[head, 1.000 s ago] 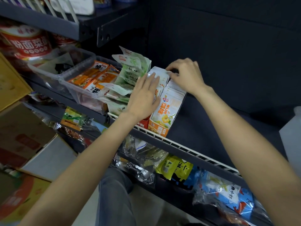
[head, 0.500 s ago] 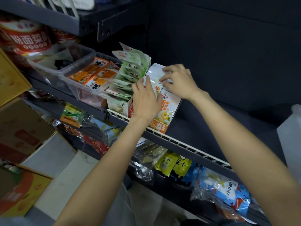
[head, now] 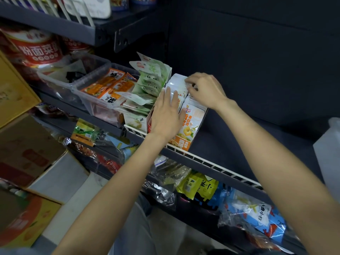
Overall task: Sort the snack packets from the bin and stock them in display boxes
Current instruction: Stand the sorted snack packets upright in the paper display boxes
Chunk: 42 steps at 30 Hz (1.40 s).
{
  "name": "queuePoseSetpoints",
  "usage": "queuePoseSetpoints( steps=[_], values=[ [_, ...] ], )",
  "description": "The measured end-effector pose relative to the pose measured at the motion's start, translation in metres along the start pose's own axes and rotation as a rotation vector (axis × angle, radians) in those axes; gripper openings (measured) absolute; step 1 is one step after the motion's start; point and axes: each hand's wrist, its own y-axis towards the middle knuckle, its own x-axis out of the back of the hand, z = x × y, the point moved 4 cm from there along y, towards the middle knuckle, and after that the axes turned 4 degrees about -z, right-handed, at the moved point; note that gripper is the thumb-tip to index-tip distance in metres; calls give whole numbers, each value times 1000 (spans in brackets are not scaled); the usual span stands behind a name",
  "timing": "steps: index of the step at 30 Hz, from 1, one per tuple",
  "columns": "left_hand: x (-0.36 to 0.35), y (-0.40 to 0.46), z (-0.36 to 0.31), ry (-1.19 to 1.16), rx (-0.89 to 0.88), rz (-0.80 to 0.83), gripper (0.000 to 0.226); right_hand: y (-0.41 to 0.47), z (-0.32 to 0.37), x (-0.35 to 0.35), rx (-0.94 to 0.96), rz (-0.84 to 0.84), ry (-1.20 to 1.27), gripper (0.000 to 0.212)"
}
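Orange-and-white display box (head: 185, 142): sitting at the front of the dark shelf (head: 248, 144), against the white wire rail (head: 211, 164). White snack packets (head: 177, 83): standing upright in rows inside it. Left hand (head: 166, 116): lying flat, fingers straight, pressing the packets' front face. Right hand (head: 206, 91): fingers curling, pinching the packet tops. Green packets (head: 152, 80): fanning from the neighbouring box. Clear bin (head: 103, 105): holding orange packets (head: 112, 85), further left.
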Motion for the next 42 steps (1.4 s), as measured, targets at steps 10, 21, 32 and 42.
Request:
queuePoseSetpoints(
  steps=[10,21,32,42],
  values=[
    [-2,22,7,-29,-126,106,51,3,-8,-7,14,218,-31,44],
    [21,-24,20,-169,17,-159,52,-2,25,-4,83,-7,-21,27],
    [16,-1,5,198,-148,-23,63,-4,26,-6,3,11,-147,29],
    [5,15,14,-6,-221,-22,55,-18,18,-5,-35,28,-55,31]
  ],
)
